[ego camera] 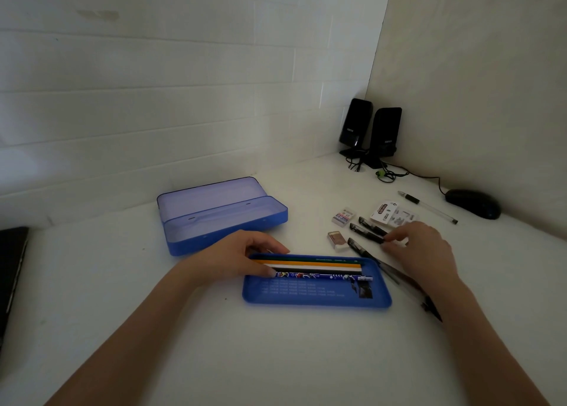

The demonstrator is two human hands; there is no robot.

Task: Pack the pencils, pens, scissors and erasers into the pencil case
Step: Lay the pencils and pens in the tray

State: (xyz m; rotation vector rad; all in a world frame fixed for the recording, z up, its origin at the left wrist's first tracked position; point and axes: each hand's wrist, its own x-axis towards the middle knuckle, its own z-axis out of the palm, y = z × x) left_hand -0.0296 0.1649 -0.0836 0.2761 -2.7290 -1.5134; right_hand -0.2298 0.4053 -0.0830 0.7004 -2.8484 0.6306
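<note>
A blue tray insert lies in front of me with several pencils side by side along its far edge. My left hand rests on the pencils' left ends, thumb and fingers around them. My right hand pinches the middle one of three black pens lying to the right of the tray. Two erasers lie just left of the pens. The open blue pencil case sits behind the tray, nothing visible inside. Dark scissors partly show under my right forearm.
A white packet, a clear pen and a black mouse lie at the right. Two black speakers with cables stand in the corner. A dark object is at the left edge. Walls close behind and right.
</note>
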